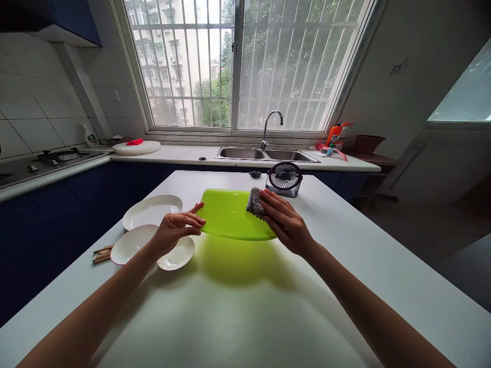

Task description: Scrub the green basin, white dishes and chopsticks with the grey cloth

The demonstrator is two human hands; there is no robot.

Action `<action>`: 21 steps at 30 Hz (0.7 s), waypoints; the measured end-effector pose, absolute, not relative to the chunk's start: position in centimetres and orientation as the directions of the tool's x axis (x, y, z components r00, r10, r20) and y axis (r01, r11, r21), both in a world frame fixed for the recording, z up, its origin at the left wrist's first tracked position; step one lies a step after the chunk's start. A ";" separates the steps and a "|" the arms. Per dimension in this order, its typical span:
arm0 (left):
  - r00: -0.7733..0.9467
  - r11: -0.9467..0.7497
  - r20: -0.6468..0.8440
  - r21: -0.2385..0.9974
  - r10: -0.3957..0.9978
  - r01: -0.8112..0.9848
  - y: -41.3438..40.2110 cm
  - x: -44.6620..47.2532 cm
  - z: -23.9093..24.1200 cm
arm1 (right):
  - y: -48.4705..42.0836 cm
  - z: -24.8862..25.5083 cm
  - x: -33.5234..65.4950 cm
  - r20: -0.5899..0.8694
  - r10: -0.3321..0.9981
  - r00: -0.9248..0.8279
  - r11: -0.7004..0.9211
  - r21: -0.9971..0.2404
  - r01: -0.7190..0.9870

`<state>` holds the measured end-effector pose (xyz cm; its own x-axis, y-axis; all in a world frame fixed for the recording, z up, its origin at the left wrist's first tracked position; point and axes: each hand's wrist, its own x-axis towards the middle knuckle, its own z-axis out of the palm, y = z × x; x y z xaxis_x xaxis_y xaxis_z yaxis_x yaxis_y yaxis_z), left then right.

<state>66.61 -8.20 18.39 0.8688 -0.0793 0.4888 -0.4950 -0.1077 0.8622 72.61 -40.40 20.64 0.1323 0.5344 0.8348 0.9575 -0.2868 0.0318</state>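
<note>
A bright green plastic tray (226,214) is held up, tilted, above the white table, casting a green-tinted shadow. My left hand (174,230) grips the tray's left end, with the thumb below and the fingers along the edge. In my right hand (286,220) is a grey fluffy cloth (254,203), pressed against the right part of the tray's face. The right fingers lie over the cloth and hide part of it and the tray's right edge. Close to my left hand are a white oval plate (151,212), a white bowl (130,245) and a small white dish (178,255).
Wooden chopsticks (102,255) lie left of the bowl. A small black fan (284,179) and a dark scrubber (254,174) stand at the table's far side. Beyond is a counter with a double sink (245,153), faucet (265,130), stove (57,157) and orange bottle (334,134).
</note>
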 end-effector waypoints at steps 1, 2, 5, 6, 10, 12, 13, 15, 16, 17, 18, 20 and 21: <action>0.868 -0.117 0.489 0.860 -0.086 -0.496 -8.2 66.6 18.4 | -40.3 20.5 72.7 0.844 0.516 0.147 -0.300 0.017 0.954; 0.868 -0.123 0.487 0.860 -0.092 -0.495 -8.1 66.6 18.5 | -40.2 20.4 72.6 0.849 0.506 0.151 -0.310 0.016 0.951; 0.871 -0.123 0.481 0.863 -0.101 -0.491 -8.0 66.7 18.5 | -39.7 20.2 71.9 0.835 0.542 0.093 -0.302 0.090 0.949; 0.869 -0.126 0.482 0.861 -0.107 -0.493 -7.9 66.7 18.5 | -39.5 20.1 71.6 0.822 0.566 0.061 -0.289 0.129 0.948; 0.852 -0.176 0.492 0.836 -0.178 -0.520 -7.3 66.8 18.5 | -39.0 19.5 70.4 0.744 0.666 -0.060 -0.220 0.273 0.937; 0.836 -0.216 0.501 0.811 -0.222 -0.543 -7.0 66.9 18.6 | -38.9 19.1 70.3 0.681 0.725 -0.100 -0.186 0.333 0.924; 0.827 -0.234 0.509 0.797 -0.239 -0.558 -6.8 66.9 18.7 | -38.8 18.8 70.4 0.653 0.748 -0.116 -0.176 0.363 0.915; 0.808 -0.265 0.523 0.767 -0.270 -0.585 -6.6 67.0 18.9 | -38.8 18.4 70.6 0.623 0.770 -0.137 -0.181 0.419 0.890; 0.798 -0.277 0.530 0.752 -0.286 -0.598 -6.6 67.0 19.0 | -38.9 18.3 70.8 0.619 0.772 -0.144 -0.191 0.442 0.876; 0.787 -0.287 0.537 0.737 -0.302 -0.613 -6.5 67.0 19.1 | -38.9 18.2 70.9 0.619 0.771 -0.148 -0.202 0.460 0.865; 0.777 -0.296 0.544 0.722 -0.316 -0.625 -6.5 67.0 19.2 | -39.0 18.1 71.1 0.621 0.769 -0.152 -0.211 0.471 0.856; 0.761 -0.311 0.555 0.698 -0.335 -0.645 -6.4 67.1 19.2 | -39.1 18.0 71.4 0.635 0.756 -0.160 -0.227 0.483 0.846; 0.757 -0.316 0.559 0.690 -0.339 -0.651 -6.3 67.1 19.2 | -39.2 17.9 71.6 0.645 0.745 -0.167 -0.232 0.486 0.843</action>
<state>67.11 -6.29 19.16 0.7568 -0.3389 0.5589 -0.6511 -0.3156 0.6903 71.58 -39.19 17.91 -0.1671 0.7453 0.6455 0.8427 -0.2318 0.4858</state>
